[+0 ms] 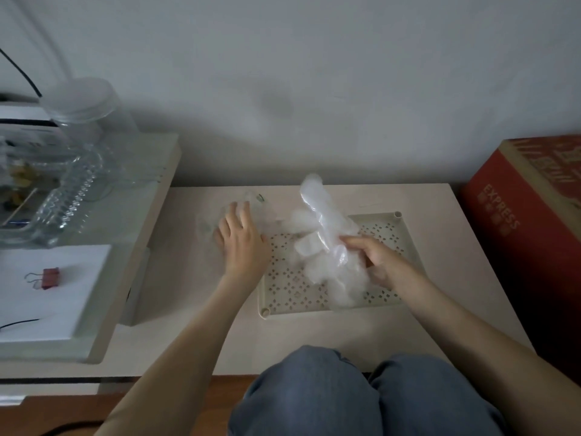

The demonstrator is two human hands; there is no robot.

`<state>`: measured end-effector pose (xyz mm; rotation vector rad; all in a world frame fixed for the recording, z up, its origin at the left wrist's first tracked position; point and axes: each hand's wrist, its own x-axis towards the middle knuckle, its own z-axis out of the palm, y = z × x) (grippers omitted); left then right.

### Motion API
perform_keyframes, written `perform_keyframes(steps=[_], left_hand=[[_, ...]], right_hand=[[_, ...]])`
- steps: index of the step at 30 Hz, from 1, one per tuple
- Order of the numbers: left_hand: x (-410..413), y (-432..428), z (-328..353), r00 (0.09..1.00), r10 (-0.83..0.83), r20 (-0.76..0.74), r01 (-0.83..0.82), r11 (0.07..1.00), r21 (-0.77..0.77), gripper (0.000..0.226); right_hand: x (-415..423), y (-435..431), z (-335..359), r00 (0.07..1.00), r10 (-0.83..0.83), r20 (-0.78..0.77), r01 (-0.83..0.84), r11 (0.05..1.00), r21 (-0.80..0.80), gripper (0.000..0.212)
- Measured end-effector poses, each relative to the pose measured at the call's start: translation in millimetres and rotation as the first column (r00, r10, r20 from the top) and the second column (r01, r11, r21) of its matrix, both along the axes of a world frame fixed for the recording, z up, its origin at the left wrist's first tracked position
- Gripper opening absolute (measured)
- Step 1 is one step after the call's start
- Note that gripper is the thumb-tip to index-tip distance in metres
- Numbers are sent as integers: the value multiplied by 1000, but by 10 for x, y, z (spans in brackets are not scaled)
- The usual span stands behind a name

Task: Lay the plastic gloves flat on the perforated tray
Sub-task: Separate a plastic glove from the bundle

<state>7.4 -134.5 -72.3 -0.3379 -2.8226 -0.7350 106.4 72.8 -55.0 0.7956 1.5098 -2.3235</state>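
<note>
The knees [314, 391] in blue jeans are closest, at the near edge of the worktop [345, 332]. Just past them sits the tray [289, 287] with little holes, toward the right side of the worktop.

I think the job has only just begun. The gloves [327, 247] are a puffy white bunch, not flat yet. The bunch is over the middle of the tray, and its top end sticks up toward the far edge. The gloves need pulling apart and smoothing down.

The right hand [374, 259] reaches in over the tray's right side, and its fingers pinch the bunch. The left hand [242, 240] is just off the tray's left rim. Its fingers are straight and spread, pressing on a clear bit of plastic [251, 202] that lies on the worktop. I cannot tell if that bit is a glove or a bag.

A red box [518, 221] stands past the right edge.
</note>
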Motion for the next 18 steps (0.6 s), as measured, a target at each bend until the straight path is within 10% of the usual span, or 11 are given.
perform_keyframes(steps=[6, 9, 11, 12, 15, 18], left_hand=[[-103, -177, -69, 992, 66, 109, -52, 992, -119, 19], [-37, -87, -6, 997, 40, 61, -45, 996, 74, 17], [6, 19, 71, 998, -55, 26, 49, 978, 201, 13], [36, 68, 121, 992, -125, -11, 125, 967, 223, 11], [148, 214, 223, 938, -327, -112, 342, 924, 173, 14], [226, 336, 255, 866, -472, -164, 487, 870, 71, 22]], right_hand=[[-20, 13, 5, 991, 91, 93, -126, 858, 497, 24], [-100, 95, -77, 942, 222, 253, -302, 225, 927, 42], [-149, 156, -89, 874, 239, 423, -363, -257, 895, 51], [-181, 178, -69, 838, 229, 495, -407, -339, 848, 57], [-250, 227, 114, 756, 241, 609, -570, -216, 793, 90], [-263, 271, 396, 783, 455, 424, -569, 249, 784, 104]])
